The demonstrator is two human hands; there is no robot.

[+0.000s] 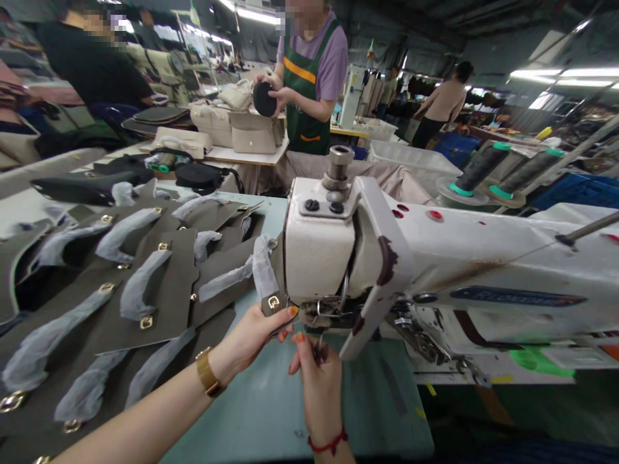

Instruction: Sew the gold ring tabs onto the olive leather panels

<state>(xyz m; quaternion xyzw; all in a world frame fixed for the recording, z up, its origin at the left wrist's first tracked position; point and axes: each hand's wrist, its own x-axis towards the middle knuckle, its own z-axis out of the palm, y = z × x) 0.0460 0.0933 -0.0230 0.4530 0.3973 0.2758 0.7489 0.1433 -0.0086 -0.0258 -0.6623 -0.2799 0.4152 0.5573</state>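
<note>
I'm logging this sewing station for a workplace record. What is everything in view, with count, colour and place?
sewing machine: one, white, right of centre
strap piece: one, dark olive with gold buckle, at the machine's needle area
panels: many, dark olive with gold hardware and pale wrapped handles, left
thread cones: two, dark grey on green bases, behind the machine
bags: several, cream, far table
co-workers: several, background
table: one, pale green, underneath
left hand: holds the strap piece
right hand: pinching beneath the needle area

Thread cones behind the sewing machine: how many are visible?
2. One dark thread cone stands at the upper right behind the sewing machine; the second cone stands just right of it. Others may be hidden.
</note>
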